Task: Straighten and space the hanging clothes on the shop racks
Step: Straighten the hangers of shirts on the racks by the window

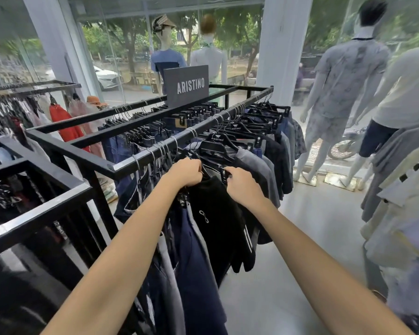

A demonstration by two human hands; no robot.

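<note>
1. Glass shopfront (121,56) closes the far side of a clothes shop with a pale grey floor (300,238); dressed mannequins (344,76) stand along the window.
2. A black metal rack (126,162) runs away from the camera, and its near rail is crowded with wire hooks and black hangers. A grey sign (186,84) reading ARISTINO stands on top of it.
3. The black garment (218,213), with a small white logo and white stripes at its hem, hangs near the front end of that rail, directly between the two hands.
4. The left hand (186,171) grips the left end of the garment's top edge, fingers curled down and closed on it.
5. The right hand (242,187) holds the right end, fingers bent and clamped over the black hanger (212,170) there.
6. Just beside the black garment on the near side hangs a navy garment (194,262), touching it; beyond it hang grey garments (259,165).
7. A second rack at the left carries a red garment (63,119) among others, and pale clothes (402,201) hang at the right edge.
</note>
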